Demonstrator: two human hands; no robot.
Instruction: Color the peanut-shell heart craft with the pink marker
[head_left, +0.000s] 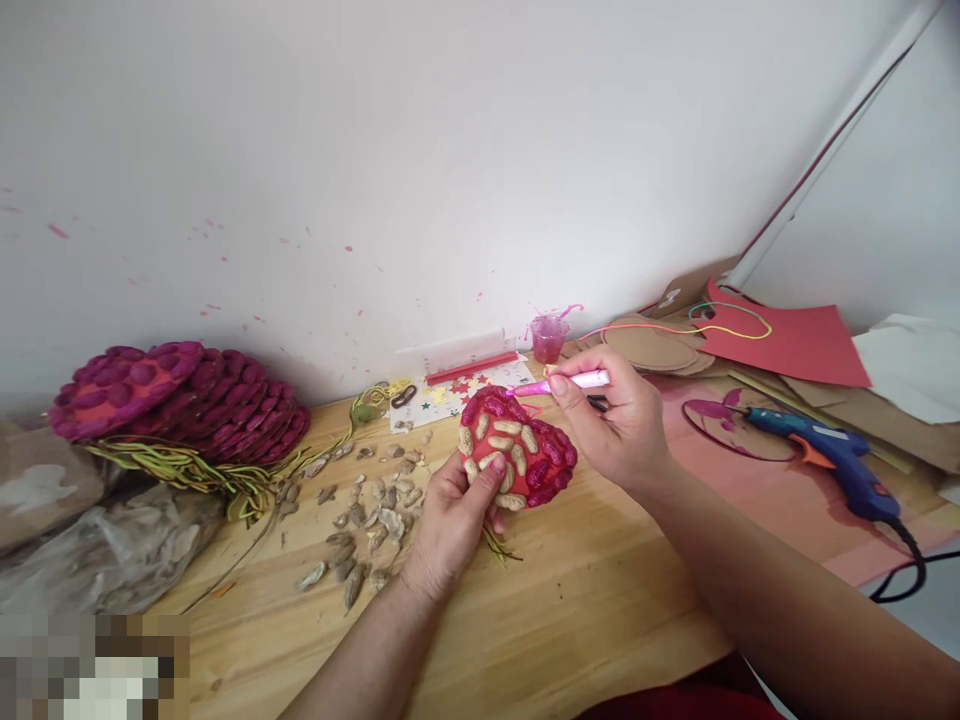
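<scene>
My left hand grips the lower left of a red disc covered with peanuts, thumb on its face. Peanuts along the disc's top and right are painted magenta; those at the left and middle are bare tan. Between the thumb and fingers of my right hand is a white-handled paintbrush, its pink tip touching the upper edge of the disc. Green and yellow strings hang below the disc. A small plastic cup of pink paint stands behind, against the wall.
Finished-looking magenta discs are stacked at left beside a plastic bag. Loose peanuts and shells lie scattered on the wooden table. A blue glue gun with its cord, red paper and cardboard circles occupy the right.
</scene>
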